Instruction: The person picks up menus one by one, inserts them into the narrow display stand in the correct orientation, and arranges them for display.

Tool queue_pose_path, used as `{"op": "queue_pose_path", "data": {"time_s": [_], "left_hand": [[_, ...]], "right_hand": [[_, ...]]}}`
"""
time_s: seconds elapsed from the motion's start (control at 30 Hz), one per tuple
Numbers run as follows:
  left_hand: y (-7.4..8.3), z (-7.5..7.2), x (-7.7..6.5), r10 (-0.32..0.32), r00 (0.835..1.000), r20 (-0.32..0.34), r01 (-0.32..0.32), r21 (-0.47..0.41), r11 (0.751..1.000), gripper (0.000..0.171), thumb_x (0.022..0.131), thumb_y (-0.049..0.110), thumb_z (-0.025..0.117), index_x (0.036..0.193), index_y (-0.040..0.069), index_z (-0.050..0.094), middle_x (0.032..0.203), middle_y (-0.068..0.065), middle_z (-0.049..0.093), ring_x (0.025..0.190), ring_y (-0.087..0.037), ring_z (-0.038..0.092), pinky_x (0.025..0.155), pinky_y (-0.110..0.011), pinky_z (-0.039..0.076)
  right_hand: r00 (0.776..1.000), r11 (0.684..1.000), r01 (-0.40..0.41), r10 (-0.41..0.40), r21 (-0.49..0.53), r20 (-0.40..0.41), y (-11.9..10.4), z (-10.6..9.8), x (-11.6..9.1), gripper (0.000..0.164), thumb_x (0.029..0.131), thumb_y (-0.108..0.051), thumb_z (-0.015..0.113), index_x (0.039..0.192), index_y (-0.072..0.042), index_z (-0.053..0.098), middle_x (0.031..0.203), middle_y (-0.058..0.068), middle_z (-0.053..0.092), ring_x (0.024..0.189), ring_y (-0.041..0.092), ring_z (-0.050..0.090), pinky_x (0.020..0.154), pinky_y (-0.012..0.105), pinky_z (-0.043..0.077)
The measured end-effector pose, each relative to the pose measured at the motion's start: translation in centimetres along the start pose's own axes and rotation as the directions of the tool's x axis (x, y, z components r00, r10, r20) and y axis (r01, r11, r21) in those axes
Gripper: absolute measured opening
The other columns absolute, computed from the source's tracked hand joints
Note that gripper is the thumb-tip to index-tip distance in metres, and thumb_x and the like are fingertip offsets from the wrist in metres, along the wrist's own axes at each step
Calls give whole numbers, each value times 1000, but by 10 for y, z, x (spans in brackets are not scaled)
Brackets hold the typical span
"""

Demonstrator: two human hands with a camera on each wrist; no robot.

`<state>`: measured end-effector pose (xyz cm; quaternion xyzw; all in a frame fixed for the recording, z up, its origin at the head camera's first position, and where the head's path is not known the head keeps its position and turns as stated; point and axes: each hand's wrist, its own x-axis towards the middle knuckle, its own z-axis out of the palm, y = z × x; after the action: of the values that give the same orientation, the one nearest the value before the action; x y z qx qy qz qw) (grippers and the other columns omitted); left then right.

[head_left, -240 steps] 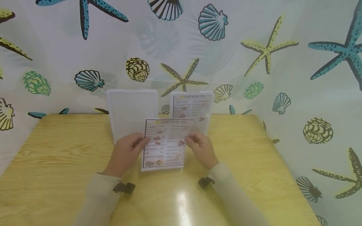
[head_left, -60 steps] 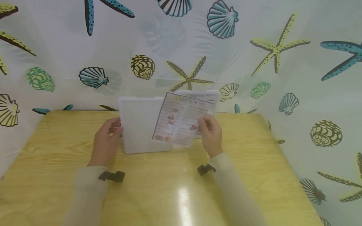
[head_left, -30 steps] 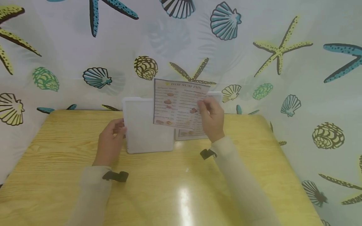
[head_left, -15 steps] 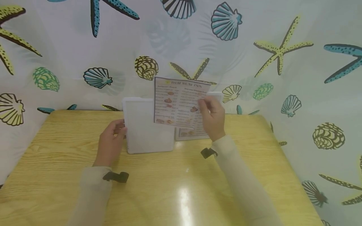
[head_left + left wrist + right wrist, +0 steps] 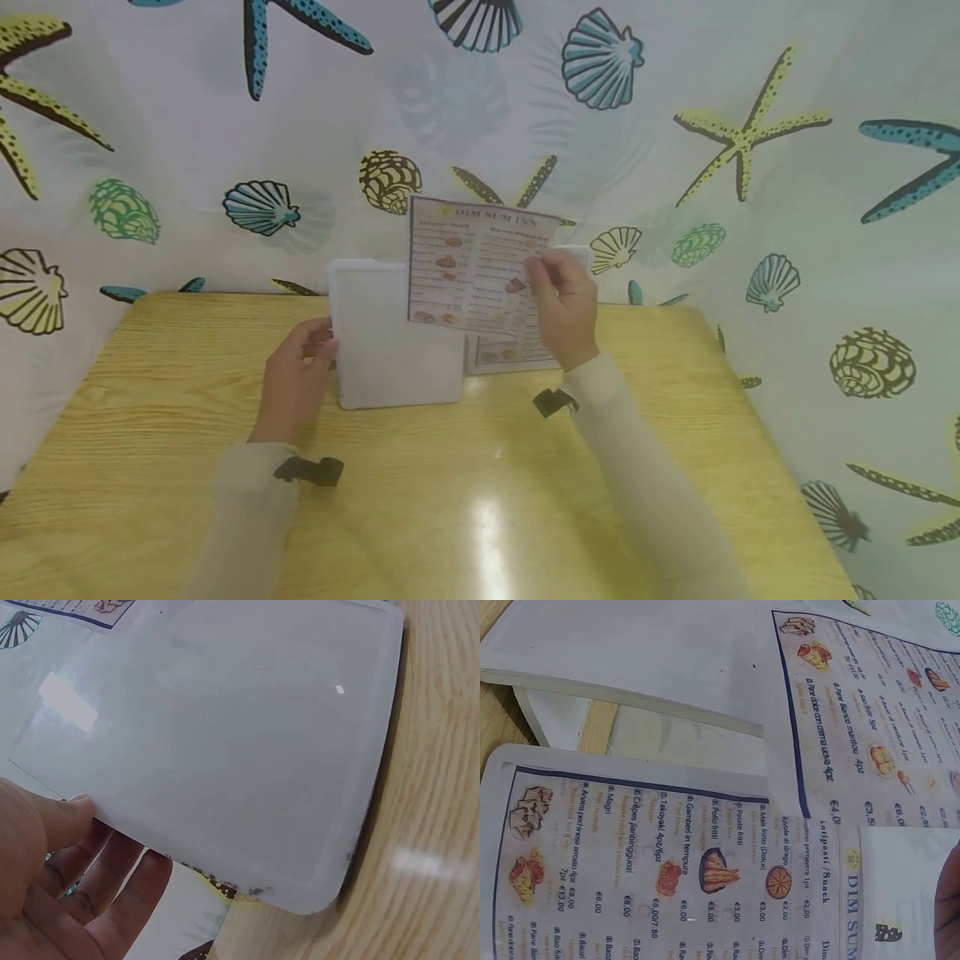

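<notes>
My right hand [image 5: 566,308] pinches the right edge of a paper menu [image 5: 465,267] headed DIM SUM INN, holding it raised and facing me. The sheet covers the upper right corner of a blank white framed board [image 5: 393,358], which stands upright on the table. At that board's left edge is my left hand [image 5: 292,379]; in the left wrist view the thumb [image 5: 67,821] lies at the front edge and the fingers [image 5: 131,900] curl behind. A second framed menu [image 5: 510,354] stands to the right, mostly hidden by the sheet and right hand.
The light wood table [image 5: 420,500] reaches back to a white cloth backdrop [image 5: 315,100] printed with shells and starfish. In the right wrist view a narrow gap separates the blank board [image 5: 630,652] from the framed menu [image 5: 630,855].
Earlier both hands held the paper menu low, before the boards. My left hand has since moved to the blank board, now standing further right, while the right hand has lifted the sheet, still inching upward lately.
</notes>
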<state>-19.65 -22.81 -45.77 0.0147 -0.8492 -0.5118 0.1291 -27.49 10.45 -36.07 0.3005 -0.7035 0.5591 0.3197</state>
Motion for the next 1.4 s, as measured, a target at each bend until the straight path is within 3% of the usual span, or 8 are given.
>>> {"op": "queue_pose_path", "data": {"time_s": [0.2,0.33,0.57,0.9,1.23,1.4], "left_hand": [[0,0,1,7,1000,5,-7,3,1000,41,111,28,48,144,6,54,132,-16,63,117,-28,61,94,-30,58],[0,1,1,9,1000,3,-9,10,1000,41,111,28,48,144,6,54,132,-16,63,118,-29,61,95,-34,58],[0,0,1,8,1000,1,-8,1,1000,41,111,28,48,144,6,54,134,-17,63,118,-30,61,95,-32,58],[-2,0,2,-5,1000,5,5,-11,1000,41,111,29,49,144,7,54,135,-16,62,119,-30,61,98,-42,57],[-7,1,3,-3,1000,7,3,-33,999,42,110,32,49,144,8,54,134,-14,63,118,-28,61,96,-38,59],[-7,1,3,1,1000,-2,-1,-38,999,41,110,30,50,143,8,55,132,-14,64,117,-27,62,94,-35,59]], "right_hand": [[999,999,38,-38,17,3,-17,0,9,7,97,15,55,100,14,62,88,27,69,69,37,67,66,25,58],[999,999,32,-32,29,9,-33,0,14,6,97,16,54,98,15,60,88,27,68,68,32,68,64,27,60],[999,999,43,-43,30,3,-41,4,23,7,97,15,54,101,16,60,90,29,69,68,38,67,62,30,59],[999,1000,17,-17,-24,-27,-13,7,32,10,101,6,57,105,10,64,96,24,70,74,33,67,67,24,57],[995,991,81,-88,-104,-56,-15,9,59,15,104,-8,59,101,5,67,93,18,71,81,31,68,81,27,55],[992,981,107,-115,-165,-44,-19,10,72,16,104,-11,61,102,4,67,94,17,71,81,28,67,79,28,54]]}}
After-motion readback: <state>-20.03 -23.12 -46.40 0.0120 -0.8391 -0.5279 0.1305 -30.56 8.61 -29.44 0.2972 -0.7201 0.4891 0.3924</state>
